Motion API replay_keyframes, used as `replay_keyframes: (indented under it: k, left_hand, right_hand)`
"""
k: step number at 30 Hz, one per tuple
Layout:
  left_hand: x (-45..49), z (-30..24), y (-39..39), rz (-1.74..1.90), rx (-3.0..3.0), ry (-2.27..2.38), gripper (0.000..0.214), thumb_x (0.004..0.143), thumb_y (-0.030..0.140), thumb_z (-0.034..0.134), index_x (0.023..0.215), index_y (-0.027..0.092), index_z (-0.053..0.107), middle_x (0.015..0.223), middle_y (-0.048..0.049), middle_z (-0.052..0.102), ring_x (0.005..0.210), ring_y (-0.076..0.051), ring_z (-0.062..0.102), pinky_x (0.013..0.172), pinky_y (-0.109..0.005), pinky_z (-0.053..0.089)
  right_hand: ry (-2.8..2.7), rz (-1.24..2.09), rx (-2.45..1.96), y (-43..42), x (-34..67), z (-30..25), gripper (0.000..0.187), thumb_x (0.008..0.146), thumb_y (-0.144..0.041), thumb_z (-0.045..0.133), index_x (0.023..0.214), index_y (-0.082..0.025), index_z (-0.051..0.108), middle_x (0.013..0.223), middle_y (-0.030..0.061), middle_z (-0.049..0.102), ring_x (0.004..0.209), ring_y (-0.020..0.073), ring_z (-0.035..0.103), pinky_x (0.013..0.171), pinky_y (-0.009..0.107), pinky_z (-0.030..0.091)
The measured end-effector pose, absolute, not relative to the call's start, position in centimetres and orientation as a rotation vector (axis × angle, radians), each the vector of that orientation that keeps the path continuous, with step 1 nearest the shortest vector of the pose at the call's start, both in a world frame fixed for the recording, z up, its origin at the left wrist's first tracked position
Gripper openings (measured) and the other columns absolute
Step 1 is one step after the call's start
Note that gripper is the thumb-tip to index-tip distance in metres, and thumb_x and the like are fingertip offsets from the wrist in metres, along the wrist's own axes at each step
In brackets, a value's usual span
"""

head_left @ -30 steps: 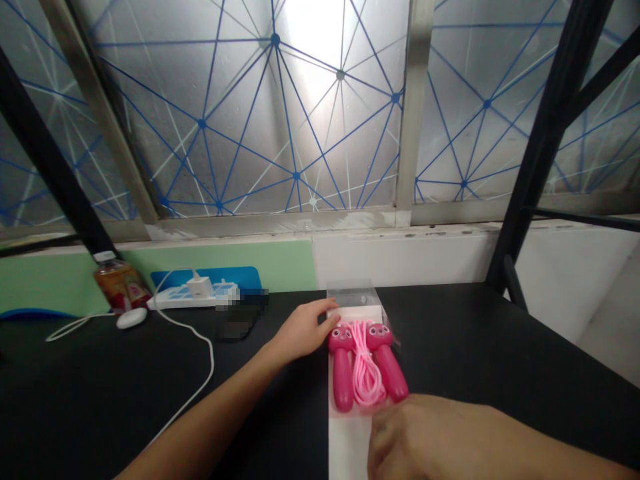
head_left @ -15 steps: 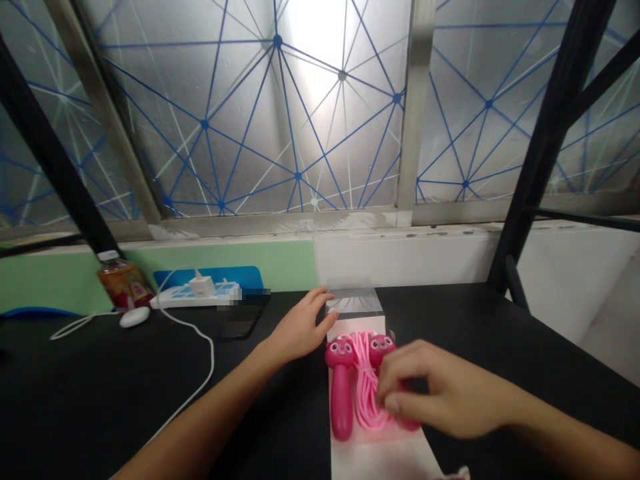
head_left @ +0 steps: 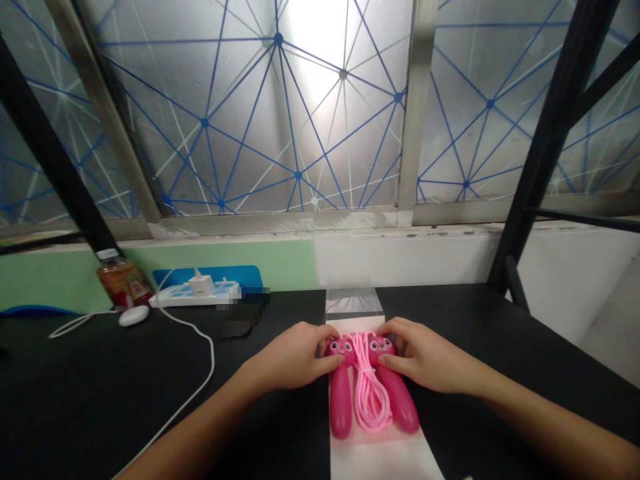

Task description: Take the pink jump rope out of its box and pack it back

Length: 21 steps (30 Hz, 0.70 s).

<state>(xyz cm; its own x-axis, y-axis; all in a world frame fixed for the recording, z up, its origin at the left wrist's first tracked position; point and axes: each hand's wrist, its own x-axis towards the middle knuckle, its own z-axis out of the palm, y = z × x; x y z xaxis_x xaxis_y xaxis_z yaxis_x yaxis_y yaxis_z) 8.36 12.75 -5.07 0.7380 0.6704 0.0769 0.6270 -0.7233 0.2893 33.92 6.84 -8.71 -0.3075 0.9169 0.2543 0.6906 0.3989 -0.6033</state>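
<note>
A pink jump rope [head_left: 369, 393] with two dark pink handles lies on a long white card [head_left: 383, 460]. Each handle has an animal face at its far end, and the coiled cord sits between them, bound at its middle. My left hand [head_left: 305, 353] is closed on the face end of the left handle [head_left: 341, 403], thumb on the front. On the right handle [head_left: 400, 400], my right hand [head_left: 425, 353] grips the face end the same way. Beyond the rope, a clear plastic flap [head_left: 354, 301] extends from the card.
The black table [head_left: 500, 347] meets a wall below patterned windows. At the back left are a drink bottle [head_left: 123, 280], a white power strip [head_left: 195, 293] with a charger, a white mouse-like object [head_left: 134, 316], a dark phone-like object [head_left: 243, 317] and a white cable [head_left: 212, 353].
My left hand has come down from beside the plastic flap to the left handle. My right hand has moved up from the lower right handle to its face end.
</note>
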Motion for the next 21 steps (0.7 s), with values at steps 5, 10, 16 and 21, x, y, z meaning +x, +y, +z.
replay_keyframes:
  k: [5,10,16,21]
  left_hand:
    - [8.2,-4.9,13.1,0.169,2.677,1.050,0.034,0.089,0.047,0.055,0.112,0.023,0.063,0.083,-0.0014,0.072,0.071,-0.020,0.065,0.060,-0.026,0.040]
    - [7.9,-4.9,12.6,0.165,2.678,1.024,0.035,0.089,0.047,0.056,0.115,0.024,0.059,0.097,-0.0033,0.072,0.082,-0.022,0.065,0.066,-0.027,0.042]
    - [8.6,-5.1,12.3,0.187,2.701,1.058,0.036,0.089,0.050,0.054,0.112,0.022,0.059,0.093,-0.0044,0.071,0.074,-0.021,0.065,0.059,-0.026,0.040]
    - [8.7,-5.1,12.5,0.189,2.704,1.070,0.036,0.088,0.050,0.055,0.111,0.022,0.060,0.086,-0.0033,0.070,0.072,-0.021,0.064,0.059,-0.026,0.040]
  right_hand:
    - [-2.093,0.675,-1.397,7.3,34.2,-8.8,0.023,0.090,-0.031,0.058,0.109,-0.018,0.059,0.075,-0.0006,0.061,0.063,0.0136,0.055,0.055,0.025,0.037]
    - [-2.162,0.626,-1.407,6.5,34.2,-8.3,0.024,0.090,-0.033,0.059,0.109,-0.019,0.056,0.075,-0.0013,0.062,0.064,0.0140,0.055,0.056,0.025,0.035]
    - [-2.176,0.571,-1.442,6.1,34.4,-8.0,0.024,0.088,-0.036,0.061,0.104,-0.019,0.057,0.074,-0.0013,0.062,0.063,0.0146,0.055,0.054,0.026,0.034]
    - [-2.122,0.509,-1.336,6.5,34.0,-8.6,0.018,0.087,-0.031,0.062,0.101,-0.019,0.059,0.084,0.0007,0.064,0.073,0.0158,0.058,0.065,0.027,0.041]
